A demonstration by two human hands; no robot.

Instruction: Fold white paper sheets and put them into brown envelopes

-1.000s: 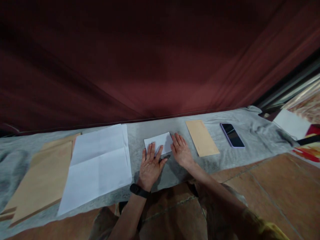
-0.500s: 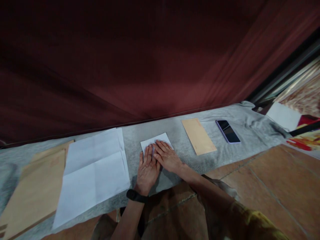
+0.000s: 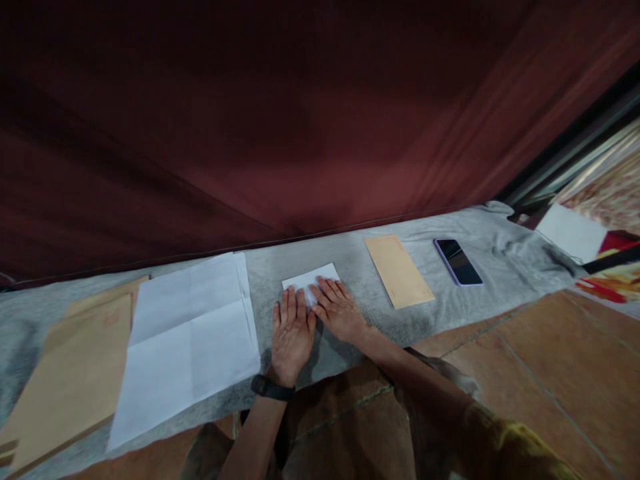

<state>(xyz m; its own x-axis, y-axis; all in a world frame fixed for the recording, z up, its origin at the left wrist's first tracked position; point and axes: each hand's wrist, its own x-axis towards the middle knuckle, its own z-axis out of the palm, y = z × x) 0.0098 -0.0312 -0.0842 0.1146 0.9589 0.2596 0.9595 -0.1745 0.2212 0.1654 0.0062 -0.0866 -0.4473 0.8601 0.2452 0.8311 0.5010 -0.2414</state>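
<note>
Open and flat, gripping nothing, the left hand (image 3: 291, 339) and right hand (image 3: 343, 315) rest their fingers on a small white paper (image 3: 313, 275), the left from seven o'clock, the right from four, thumbs close together. The paper lies on a grey cloth (image 3: 270, 261). From it, a tan envelope (image 3: 399, 272) sits near at three o'clock, with a phone (image 3: 459, 262) farther out the same way. Large white sheets (image 3: 187, 343) lie between eight and nine o'clock, overlapping big brown envelopes (image 3: 80, 373) beyond. A dark red curtain (image 3: 320, 147) hangs at twelve o'clock
</note>
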